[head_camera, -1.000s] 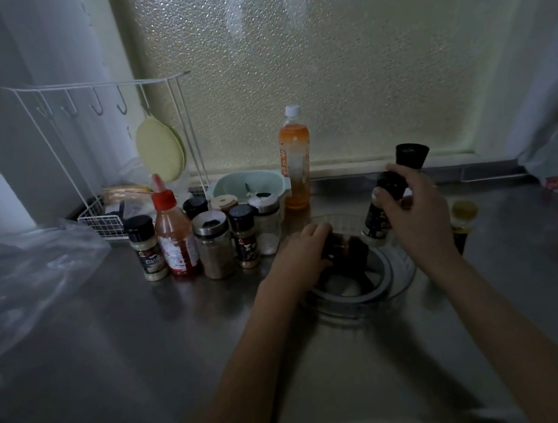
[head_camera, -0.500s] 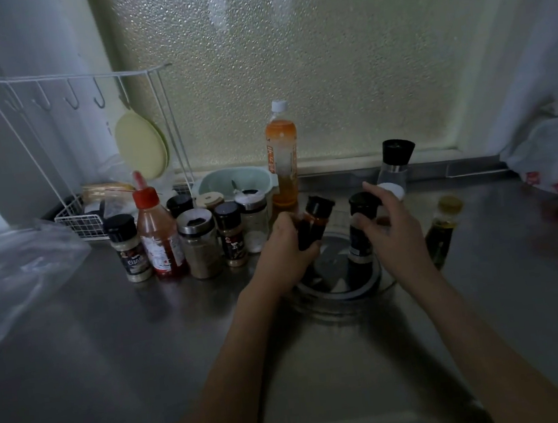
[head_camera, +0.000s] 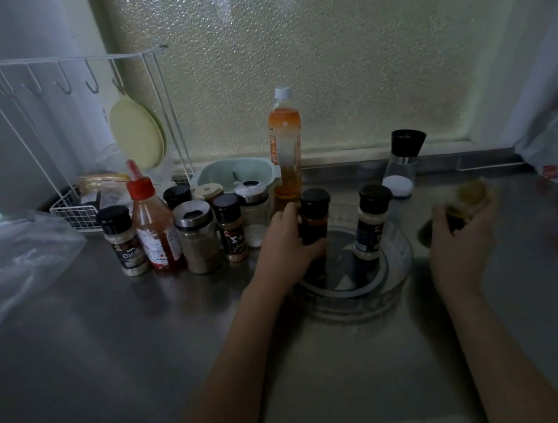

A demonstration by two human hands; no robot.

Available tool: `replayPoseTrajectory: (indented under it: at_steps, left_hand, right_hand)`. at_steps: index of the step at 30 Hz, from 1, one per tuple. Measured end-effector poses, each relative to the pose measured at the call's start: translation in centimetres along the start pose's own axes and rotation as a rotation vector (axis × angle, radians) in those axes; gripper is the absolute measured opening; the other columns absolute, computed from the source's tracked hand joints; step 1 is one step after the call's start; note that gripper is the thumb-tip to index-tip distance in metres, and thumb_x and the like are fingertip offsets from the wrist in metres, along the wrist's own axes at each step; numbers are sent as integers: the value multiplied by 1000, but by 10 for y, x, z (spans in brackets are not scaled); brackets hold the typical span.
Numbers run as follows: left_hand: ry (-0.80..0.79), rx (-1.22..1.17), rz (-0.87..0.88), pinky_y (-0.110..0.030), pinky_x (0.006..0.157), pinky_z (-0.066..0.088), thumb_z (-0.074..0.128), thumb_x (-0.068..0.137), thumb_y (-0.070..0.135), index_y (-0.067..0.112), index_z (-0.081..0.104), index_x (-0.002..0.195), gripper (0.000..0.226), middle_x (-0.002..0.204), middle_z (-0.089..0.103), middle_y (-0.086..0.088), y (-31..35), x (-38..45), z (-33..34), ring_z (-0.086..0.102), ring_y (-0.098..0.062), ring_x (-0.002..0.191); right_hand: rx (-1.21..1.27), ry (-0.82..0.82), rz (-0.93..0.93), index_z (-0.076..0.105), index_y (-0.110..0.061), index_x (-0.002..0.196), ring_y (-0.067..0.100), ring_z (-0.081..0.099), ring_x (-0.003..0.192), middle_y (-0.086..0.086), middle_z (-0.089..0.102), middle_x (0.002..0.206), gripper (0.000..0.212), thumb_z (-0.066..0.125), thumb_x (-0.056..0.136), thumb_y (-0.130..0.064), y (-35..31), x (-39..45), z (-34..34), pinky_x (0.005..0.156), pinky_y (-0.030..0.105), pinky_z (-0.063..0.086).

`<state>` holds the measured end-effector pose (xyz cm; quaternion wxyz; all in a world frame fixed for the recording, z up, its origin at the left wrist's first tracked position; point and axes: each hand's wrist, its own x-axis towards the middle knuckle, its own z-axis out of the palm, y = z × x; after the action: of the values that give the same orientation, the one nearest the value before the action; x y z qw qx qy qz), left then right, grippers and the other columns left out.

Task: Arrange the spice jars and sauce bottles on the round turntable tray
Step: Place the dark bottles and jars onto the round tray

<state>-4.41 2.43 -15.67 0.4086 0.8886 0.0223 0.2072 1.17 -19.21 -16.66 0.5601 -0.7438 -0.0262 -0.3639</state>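
two hands: left (head_camera: 286, 245) on dark jar (head_camera: 312, 216), right (head_camera: 459, 237) round blurred yellow-capped bottle (head_camera: 469, 198), label unreadable

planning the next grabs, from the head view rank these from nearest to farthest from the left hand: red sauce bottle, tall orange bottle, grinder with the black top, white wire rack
From the left hand:
1. Tall orange bottle, just behind the hand.
2. Red sauce bottle, to its left in the jar cluster.
3. Grinder with the black top, back right past the turntable tray.
4. White wire rack, far back left.
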Motion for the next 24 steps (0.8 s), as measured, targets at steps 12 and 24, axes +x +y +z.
replayPoseTrajectory:
  at_steps: [12,24]
  left_hand:
    - [77,-40,54,-36,85,52,73,77,27,16,44,117,51,120,60,-6,2,-1,5,59,-19,105]
    - [-145,-61,67,-50,99,48,78,63,35,52,-10,138,117,151,31,-1,11,-8,8,47,-21,130]
  right_hand:
    - [187,-438,-370,45,-39,105,-11,58,91,-16,58,96,38,67,74,-40,-54,-46,15,76,4,44]
    - [118,-320,-360,55,-23,112,11,52,63,2,55,75,22,47,92,-29,-54,-19,14,54,11,37]
